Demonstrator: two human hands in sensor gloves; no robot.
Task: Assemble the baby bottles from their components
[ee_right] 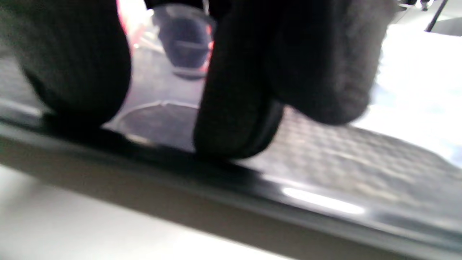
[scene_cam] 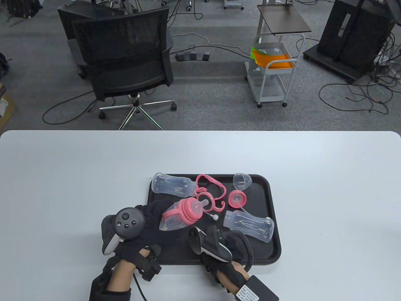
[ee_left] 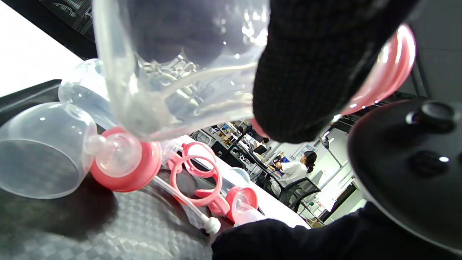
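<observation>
My left hand grips a clear bottle fitted with a pink collar, nipple and handles, and holds it tilted over the black tray. In the left wrist view the bottle body fills the top, with a gloved finger across it. My right hand is over the tray's front part, beside a bare clear bottle. Its fingertips touch the tray floor and hold nothing that shows.
On the tray lie another clear bottle, loose pink handle rings, a clear dome cap and a pink collar with nipple and straw. The white table surrounds the tray.
</observation>
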